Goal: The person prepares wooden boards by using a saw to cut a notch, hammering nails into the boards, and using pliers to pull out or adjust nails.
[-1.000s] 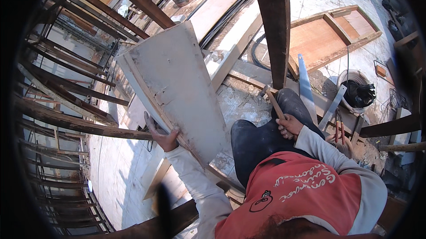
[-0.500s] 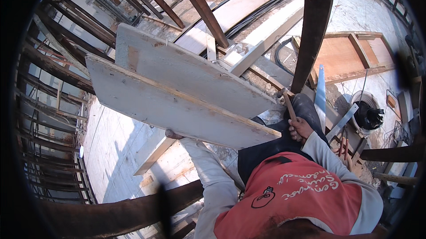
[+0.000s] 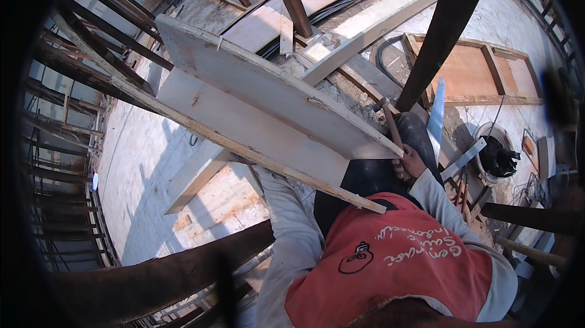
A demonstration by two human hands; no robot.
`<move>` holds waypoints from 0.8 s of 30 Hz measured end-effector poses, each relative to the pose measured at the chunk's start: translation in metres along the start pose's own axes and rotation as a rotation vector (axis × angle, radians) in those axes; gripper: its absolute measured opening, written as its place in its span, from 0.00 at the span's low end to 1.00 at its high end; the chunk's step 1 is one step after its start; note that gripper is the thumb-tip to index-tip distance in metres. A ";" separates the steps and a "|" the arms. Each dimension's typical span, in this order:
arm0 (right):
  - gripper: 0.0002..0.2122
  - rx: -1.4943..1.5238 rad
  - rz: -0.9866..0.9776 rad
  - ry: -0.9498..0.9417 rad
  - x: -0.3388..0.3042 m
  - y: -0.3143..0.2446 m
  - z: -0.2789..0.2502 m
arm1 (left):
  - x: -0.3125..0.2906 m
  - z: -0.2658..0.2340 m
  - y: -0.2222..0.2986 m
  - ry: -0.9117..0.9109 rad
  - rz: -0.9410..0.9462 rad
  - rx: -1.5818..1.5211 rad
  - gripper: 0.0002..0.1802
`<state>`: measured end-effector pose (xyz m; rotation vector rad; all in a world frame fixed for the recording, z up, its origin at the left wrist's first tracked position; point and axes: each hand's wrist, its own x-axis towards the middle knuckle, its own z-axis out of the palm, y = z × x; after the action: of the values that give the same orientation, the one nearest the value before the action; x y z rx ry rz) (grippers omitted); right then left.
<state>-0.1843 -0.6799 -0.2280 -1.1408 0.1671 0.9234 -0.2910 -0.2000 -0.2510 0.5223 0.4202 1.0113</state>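
A long three-sided wooden trough (image 3: 256,127), made of greyish boards with rough edges, lies slantwise across my lap, its open side turned up. My right hand (image 3: 413,165) is closed round the wooden handle of a hammer (image 3: 392,126), head pointing away from me. The same hand is against the near right corner of the trough. My left hand (image 3: 239,158) is at the trough's lower left side, mostly hidden beneath the board, so its fingers do not show. A handsaw (image 3: 437,115) with a pale blue blade stands upright just beyond my right knee.
Dark beams (image 3: 448,35) rise close around me, one crossing at lower left (image 3: 164,282). Right of me are a bucket (image 3: 489,176) with a black bag in it and a framed plywood panel (image 3: 469,72). Timber planks (image 3: 372,35) and black rods lie ahead.
The trough has turned so that its inside faces up, and its near end has moved toward me. My right hand, still on the hammer, now meets its corner. My left hand has gone under it.
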 end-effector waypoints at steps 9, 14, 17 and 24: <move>0.13 0.041 0.073 0.070 -0.006 -0.008 0.018 | 0.014 -0.020 0.003 -0.025 0.030 -0.007 0.41; 0.13 0.029 0.042 0.101 -0.009 -0.010 0.015 | 0.003 0.057 0.000 -0.143 -0.135 -0.013 0.41; 0.13 -0.007 0.022 0.151 -0.020 -0.015 0.022 | 0.020 0.087 -0.002 -0.135 -0.219 0.091 0.39; 0.13 -0.235 -0.092 0.228 -0.100 -0.026 0.029 | 0.091 0.043 -0.021 0.118 -0.340 0.094 0.39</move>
<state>-0.2390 -0.7132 -0.1417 -1.4606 0.1928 0.7439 -0.2094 -0.1385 -0.2372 0.4573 0.6406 0.6988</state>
